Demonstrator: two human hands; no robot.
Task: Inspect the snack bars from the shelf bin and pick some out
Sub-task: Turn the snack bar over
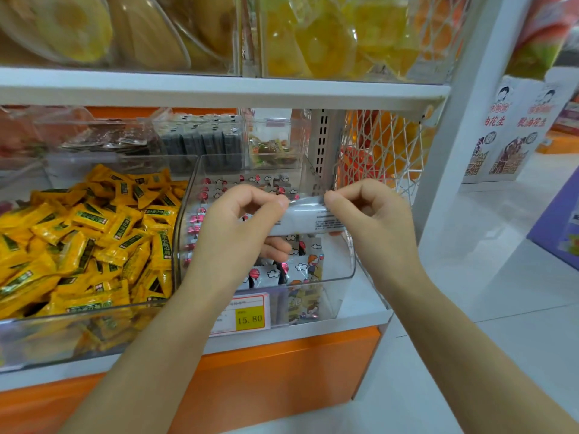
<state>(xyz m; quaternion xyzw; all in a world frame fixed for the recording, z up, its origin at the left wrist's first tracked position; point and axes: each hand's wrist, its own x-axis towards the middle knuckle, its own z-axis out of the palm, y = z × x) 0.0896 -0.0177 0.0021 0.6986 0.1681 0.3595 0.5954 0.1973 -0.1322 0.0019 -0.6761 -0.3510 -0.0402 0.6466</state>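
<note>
Starting at the left, a clear acrylic bin (47,339) heaped with yellow snack packets (78,239) is seen on the white shelf (297,333). Just right of it, the left hand (238,220) is raised over the snack bar bin (352,270), thumb and forefinger pinched on the left end of a white-wrapped snack bar (308,216), the other fingers curled beneath. The bar is held level between both hands, above the loose bars (300,267) piled in that bin. Its right end is pinched by the right hand (369,214), fingers curled in. Nearer, a price tag (247,314) reading 15.80 is fixed to the bin front. Far right, a white mesh basket (382,151) is seen beside the shelf.
</note>
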